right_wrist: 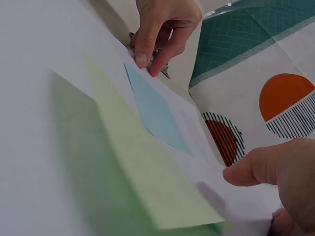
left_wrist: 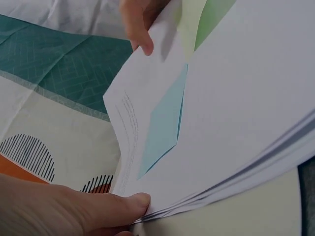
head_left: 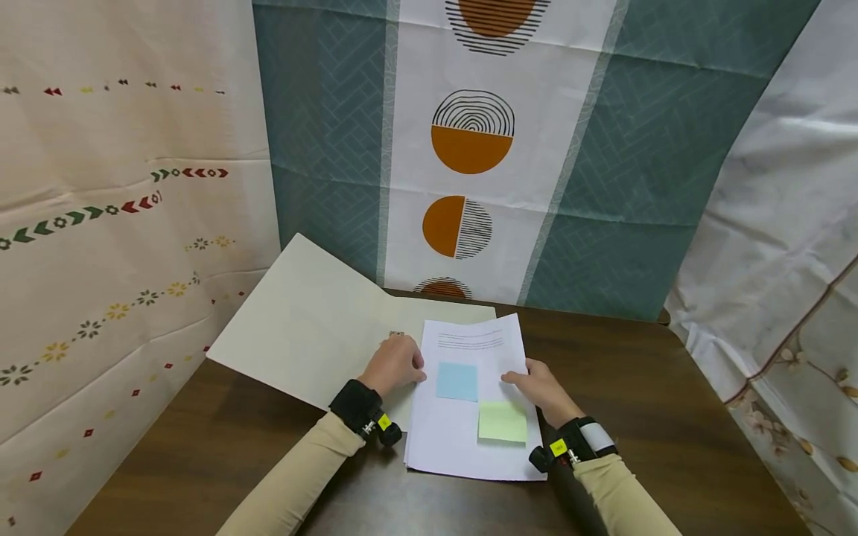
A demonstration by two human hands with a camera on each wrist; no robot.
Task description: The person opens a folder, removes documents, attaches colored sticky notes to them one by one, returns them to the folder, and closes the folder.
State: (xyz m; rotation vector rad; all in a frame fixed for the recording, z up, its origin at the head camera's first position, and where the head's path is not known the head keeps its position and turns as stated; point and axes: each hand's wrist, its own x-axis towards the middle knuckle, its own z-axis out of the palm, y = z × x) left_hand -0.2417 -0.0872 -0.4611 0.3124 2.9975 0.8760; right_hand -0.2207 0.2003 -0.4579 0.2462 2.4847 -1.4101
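Note:
A stack of white paper sheets (head_left: 462,439) is held between both hands, partly over an open cream folder (head_left: 322,327). The top sheet has lines of print, a blue sticky note (head_left: 457,382) and a pale green sticky note (head_left: 503,423) whose lower edge lifts off the page. My left hand (head_left: 394,365) pinches the left edge of the stack, thumb on top. On the opposite edge, my right hand (head_left: 544,391) grips with its thumb over the top sheet; its other fingers are largely hidden beneath. A small metal piece (right_wrist: 165,69) shows behind the left fingers.
The folder's left cover lies spread on the dark wooden table (head_left: 643,417). Behind the table hangs a teal and white patterned cloth (head_left: 469,171). Light patterned cloths hang at the left (head_left: 134,223) and right (head_left: 777,223) sides.

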